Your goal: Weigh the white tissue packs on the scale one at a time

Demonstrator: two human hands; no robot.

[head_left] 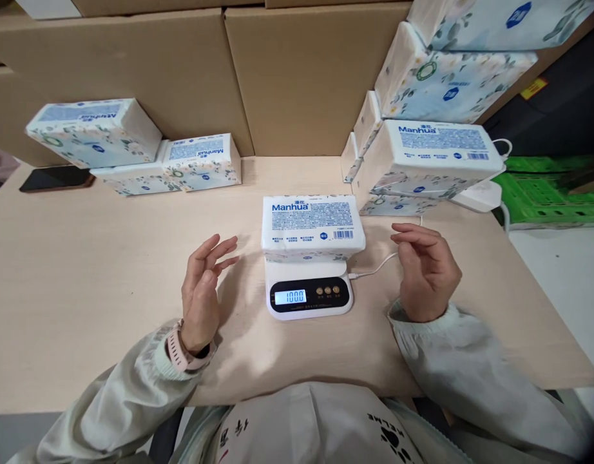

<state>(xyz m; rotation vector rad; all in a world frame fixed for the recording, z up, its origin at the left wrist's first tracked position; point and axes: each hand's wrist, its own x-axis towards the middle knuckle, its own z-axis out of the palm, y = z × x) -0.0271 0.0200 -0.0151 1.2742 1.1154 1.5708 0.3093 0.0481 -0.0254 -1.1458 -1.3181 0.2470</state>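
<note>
A white and blue pack of tissues [314,222] marked "Manhua" lies flat on a small white digital scale [309,309]. The lit display [290,296] appears to read 100.0, and three round buttons sit beside it. My left hand [205,293] is raised to the left of the pack, fingers apart and holding nothing. A pink watch band circles that wrist. On the other side my right hand [425,270] hovers clear of the pack, fingers loosely bent and nothing in them. Neither hand touches the scale.
More tissue packs [442,148] are stacked at the right; another small pile of packs [200,161] stands back left beside a dark phone [58,179]. Cardboard boxes [316,84] line the table's rear. A white cable [377,270] leaves the scale's right side. A green crate [553,193] stands far right.
</note>
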